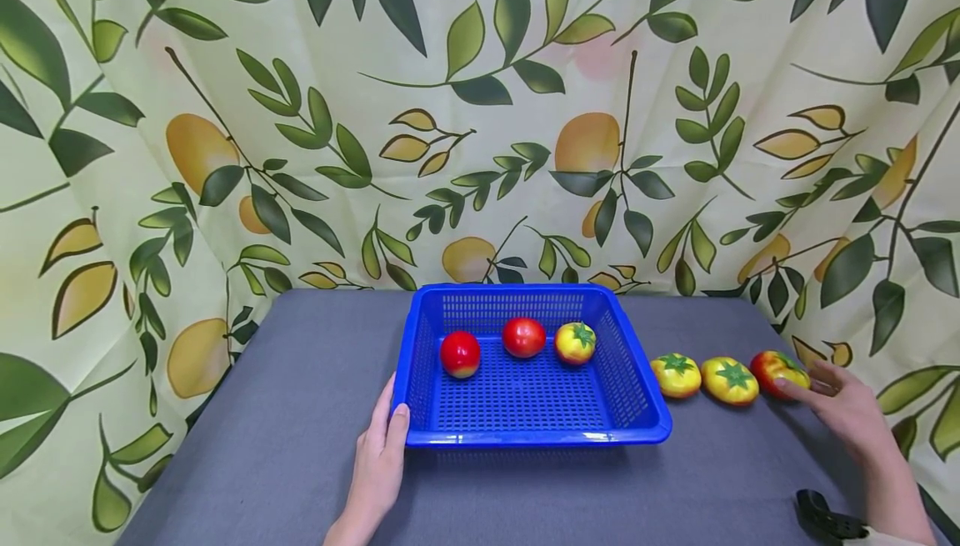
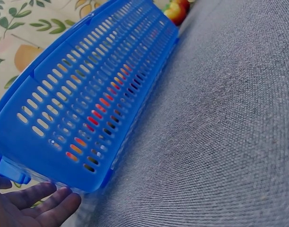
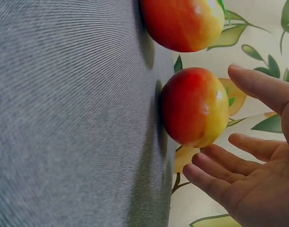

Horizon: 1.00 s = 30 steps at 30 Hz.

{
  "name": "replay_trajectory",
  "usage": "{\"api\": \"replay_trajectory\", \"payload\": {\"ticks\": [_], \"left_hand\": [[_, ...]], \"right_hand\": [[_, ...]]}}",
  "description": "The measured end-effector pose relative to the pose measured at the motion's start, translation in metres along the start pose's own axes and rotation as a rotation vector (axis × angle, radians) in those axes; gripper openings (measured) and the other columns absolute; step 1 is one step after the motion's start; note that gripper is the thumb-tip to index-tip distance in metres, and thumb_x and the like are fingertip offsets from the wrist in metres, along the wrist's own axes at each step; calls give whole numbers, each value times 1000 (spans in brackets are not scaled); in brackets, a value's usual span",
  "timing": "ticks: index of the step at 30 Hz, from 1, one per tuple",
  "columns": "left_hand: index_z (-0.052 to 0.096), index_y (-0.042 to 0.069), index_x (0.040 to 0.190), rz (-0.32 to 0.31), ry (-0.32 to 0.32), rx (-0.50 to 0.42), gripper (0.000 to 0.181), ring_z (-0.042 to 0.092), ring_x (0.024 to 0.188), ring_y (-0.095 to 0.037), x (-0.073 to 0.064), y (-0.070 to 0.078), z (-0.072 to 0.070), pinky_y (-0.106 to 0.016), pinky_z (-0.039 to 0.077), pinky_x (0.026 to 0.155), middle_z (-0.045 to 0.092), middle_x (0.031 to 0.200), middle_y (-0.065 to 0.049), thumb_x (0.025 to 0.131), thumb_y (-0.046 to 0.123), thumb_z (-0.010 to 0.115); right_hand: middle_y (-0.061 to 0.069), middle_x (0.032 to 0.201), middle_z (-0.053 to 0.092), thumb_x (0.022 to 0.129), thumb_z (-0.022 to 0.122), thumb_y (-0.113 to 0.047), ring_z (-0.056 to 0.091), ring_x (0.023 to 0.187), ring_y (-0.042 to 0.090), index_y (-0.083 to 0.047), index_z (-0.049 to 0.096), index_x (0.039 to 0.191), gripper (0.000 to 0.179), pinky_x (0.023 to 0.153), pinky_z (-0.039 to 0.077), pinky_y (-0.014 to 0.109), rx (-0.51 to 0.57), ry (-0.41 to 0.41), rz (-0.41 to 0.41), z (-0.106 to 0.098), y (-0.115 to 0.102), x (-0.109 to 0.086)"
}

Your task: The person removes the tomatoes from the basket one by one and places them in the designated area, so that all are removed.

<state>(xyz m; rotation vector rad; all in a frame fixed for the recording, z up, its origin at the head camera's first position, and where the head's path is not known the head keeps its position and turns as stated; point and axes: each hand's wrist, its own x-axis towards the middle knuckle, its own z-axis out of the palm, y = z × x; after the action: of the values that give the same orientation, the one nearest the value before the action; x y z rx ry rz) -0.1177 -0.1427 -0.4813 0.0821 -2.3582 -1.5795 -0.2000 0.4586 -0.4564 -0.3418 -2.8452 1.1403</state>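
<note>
A blue plastic basket with perforated walls stands on the grey table. My left hand holds its left side, thumb on the rim near the front corner; in the left wrist view the fingers lie below the rim's end tab. Inside sit two red tomatoes and a yellow-red tomato with a green leafy top. Right of the basket, three yellow-red tomatoes lie in a row. At the outermost tomato, my right hand reaches in with thumb and fingers spread around its near side.
The other two tomatoes of the row, one beside the basket and one in the middle, lie close together. A leaf-patterned cloth hangs behind the table. A black strap shows by the right wrist.
</note>
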Motion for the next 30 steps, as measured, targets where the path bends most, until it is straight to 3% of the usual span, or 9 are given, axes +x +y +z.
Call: {"api": "replay_trajectory", "payload": {"ticks": [3, 4, 15, 19, 22, 30], "left_hand": [[35, 17, 154, 4, 5, 1, 52, 41, 135, -30, -1, 0, 0, -57, 31, 107, 43, 150, -10, 106, 36, 43], [35, 17, 154, 4, 7, 1, 52, 42, 135, -29, -1, 0, 0, -57, 31, 107, 43, 149, -10, 106, 36, 43], [32, 13, 155, -23, -10, 2, 54, 38, 137, -32, -1, 1, -1, -58, 30, 107, 40, 151, -12, 107, 35, 42], [33, 15, 154, -17, -5, -4, 53, 39, 136, -31, -1, 1, -1, -58, 30, 107, 41, 151, -12, 106, 34, 43], [34, 15, 154, -14, -3, -7, 52, 40, 136, -31, -1, 1, -1, -57, 30, 107, 42, 150, -12, 106, 34, 43], [34, 15, 154, -15, -6, -13, 53, 40, 136, -31, -1, 1, -1, -57, 31, 107, 42, 150, -12, 106, 35, 43]], "right_hand": [[49, 138, 24, 94, 63, -48, 30, 121, 64, 19, 12, 146, 99, 87, 37, 69, -3, 3, 12, -2, -4, -2], [49, 138, 24, 94, 63, -48, 29, 121, 65, 19, 11, 146, 99, 88, 34, 71, -7, 6, 8, -2, -5, -2], [48, 135, 33, 93, 66, -43, 35, 118, 62, 16, 22, 147, 91, 84, 35, 68, -41, 133, -82, -5, -31, -15], [43, 139, 34, 93, 66, -42, 39, 119, 59, 12, 23, 149, 89, 79, 42, 46, -20, 156, -83, -6, -42, -19], [41, 142, 34, 92, 67, -43, 39, 119, 58, 9, 23, 150, 89, 68, 36, 29, -3, 160, -84, -7, -50, -22], [38, 142, 36, 92, 69, -42, 42, 119, 57, 6, 27, 151, 87, 60, 39, 10, 29, 148, -137, -6, -69, -26]]}}
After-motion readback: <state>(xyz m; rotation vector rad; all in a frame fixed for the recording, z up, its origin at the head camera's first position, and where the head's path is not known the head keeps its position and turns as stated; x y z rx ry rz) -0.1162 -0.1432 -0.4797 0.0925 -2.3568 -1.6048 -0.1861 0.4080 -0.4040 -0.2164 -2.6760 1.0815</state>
